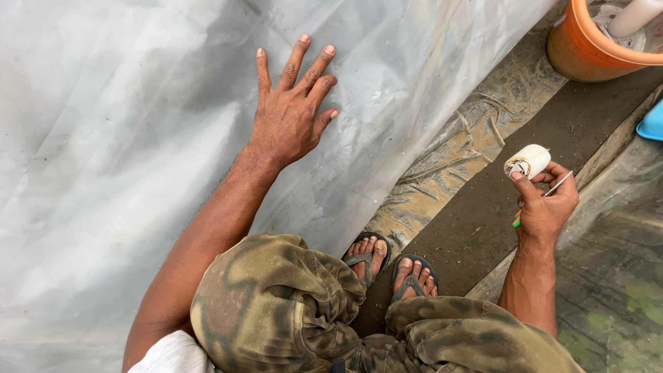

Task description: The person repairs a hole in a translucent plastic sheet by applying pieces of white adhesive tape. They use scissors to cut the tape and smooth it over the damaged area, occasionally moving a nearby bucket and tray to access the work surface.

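Head view: the left hand [290, 117] lies flat, fingers spread, on the clear plastic sheet [124, 138] — gripping nothing. Right of it, the right hand [545, 207] closes its grip around a white roll [528, 161] and a thin blade [558, 184]. Likely risk — the blade's edge nicking fingers or the sheet nearby.

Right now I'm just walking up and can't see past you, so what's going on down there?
A person squats in camouflage trousers and sandals. The left hand lies flat, fingers spread, on a pale plastic sheet. The right hand holds a white roll together with a thin stick-like tool, above a dark strip of ground. An orange bucket stands at the upper right.
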